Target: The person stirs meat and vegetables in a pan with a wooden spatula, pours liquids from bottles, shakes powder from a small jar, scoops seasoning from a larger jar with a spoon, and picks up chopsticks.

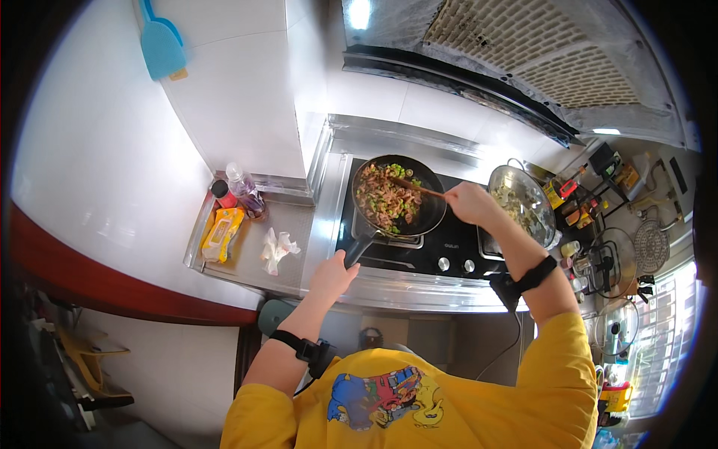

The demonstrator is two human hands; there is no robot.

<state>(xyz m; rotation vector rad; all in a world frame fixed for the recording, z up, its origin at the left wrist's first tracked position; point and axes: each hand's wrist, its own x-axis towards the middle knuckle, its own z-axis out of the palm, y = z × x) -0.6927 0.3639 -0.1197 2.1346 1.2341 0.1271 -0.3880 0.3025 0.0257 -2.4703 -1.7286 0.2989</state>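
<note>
A dark frying pan (432, 185) stands on the left burner of a black gas hob (415, 259). My left hand (335, 275) grips the pan's black handle (359, 248). In the pan lies chopped food (387, 199), brownish meat-like pieces mixed with green bits. My right hand (470, 205) holds a wooden spatula (429, 191), its far end down among the food. To the right of that hand, a pan with a glass lid (521, 199) covers pale food on the other burner; my right forearm passes over its near edge.
Left of the hob are a crumpled tissue (277, 250), a yellow wipes pack (223, 234), a red bottle with black cap (224, 193) and a clear plastic bottle (245, 189). A range hood (465, 90) hangs above. Condiment bottles (580, 213) and a glass lid (617, 264) are at right.
</note>
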